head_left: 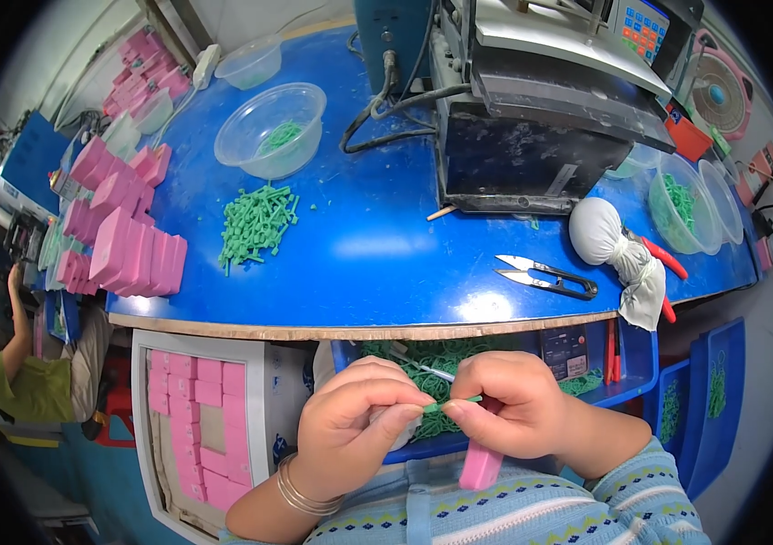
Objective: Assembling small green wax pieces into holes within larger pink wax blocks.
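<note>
Between both hands, above an open blue drawer (pixel 627 359), is a small thin green piece (pixel 432 408), perhaps rubber or plastic. My left hand (pixel 350 418) pinches one end with thumb and forefinger. My right hand (pixel 518 404) grips the other end, whose tip sticks out past the thumb. A pink block (pixel 480 467) juts out below my right hand, seemingly held by its curled fingers, which are partly hidden. Tangled green pieces (pixel 432 350) fill the drawer under my hands, along with a pale pen-like tool (pixel 432 369).
On the blue table (pixel 377 272) are a pile of green pieces (pixel 259 224), clear bowls (pixel 273 132), snips (pixel 545 276), a cloth-wrapped bundle (pixel 606 241) and a black machine (pixel 532 154). Pink blocks are stacked left (pixel 137 254) and fill a white-framed box (pixel 209 409). A co-worker (pixel 37 372) sits far left.
</note>
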Demonstrator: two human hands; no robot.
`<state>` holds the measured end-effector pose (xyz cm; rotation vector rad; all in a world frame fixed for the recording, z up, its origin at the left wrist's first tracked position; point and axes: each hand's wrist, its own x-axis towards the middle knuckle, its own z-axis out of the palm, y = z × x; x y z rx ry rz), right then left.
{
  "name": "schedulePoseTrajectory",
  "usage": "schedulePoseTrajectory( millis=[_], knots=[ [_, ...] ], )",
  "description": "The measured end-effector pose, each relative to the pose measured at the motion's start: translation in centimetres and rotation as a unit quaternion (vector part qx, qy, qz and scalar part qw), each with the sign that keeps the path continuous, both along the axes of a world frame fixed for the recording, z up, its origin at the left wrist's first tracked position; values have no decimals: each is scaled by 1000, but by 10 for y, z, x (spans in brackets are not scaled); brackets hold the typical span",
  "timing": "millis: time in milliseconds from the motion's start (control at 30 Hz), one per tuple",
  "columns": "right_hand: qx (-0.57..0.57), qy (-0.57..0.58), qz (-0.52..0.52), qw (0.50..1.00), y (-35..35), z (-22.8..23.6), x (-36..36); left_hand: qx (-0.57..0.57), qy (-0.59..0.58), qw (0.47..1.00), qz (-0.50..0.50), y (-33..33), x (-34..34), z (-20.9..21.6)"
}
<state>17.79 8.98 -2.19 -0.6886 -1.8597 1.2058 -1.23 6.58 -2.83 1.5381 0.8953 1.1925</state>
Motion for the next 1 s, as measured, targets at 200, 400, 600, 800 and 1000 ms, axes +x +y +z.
schedulePoseTrajectory(
  millis=[200, 400, 600, 800, 1000],
  knots=[
    [-1, -2, 7, 1000, 1, -1, 0, -50, -47, 997, -37, -1, -1, -2],
    [-273, 109, 52, 955, -2, -4, -1, -111, -85, 989, 46, -6, 4, -5],
    [-369, 157, 66, 914, -2, -8, -4, 127, 79, 986, 75, -4, 6, -5],
    [-365, 168, 75, 913, -4, -11, -8, 143, 124, 978, 84, -2, 8, -1],
    [-393, 181, 78, 898, -3, -16, -10, 259, 234, 880, 322, 35, -20, -1]
  ],
)
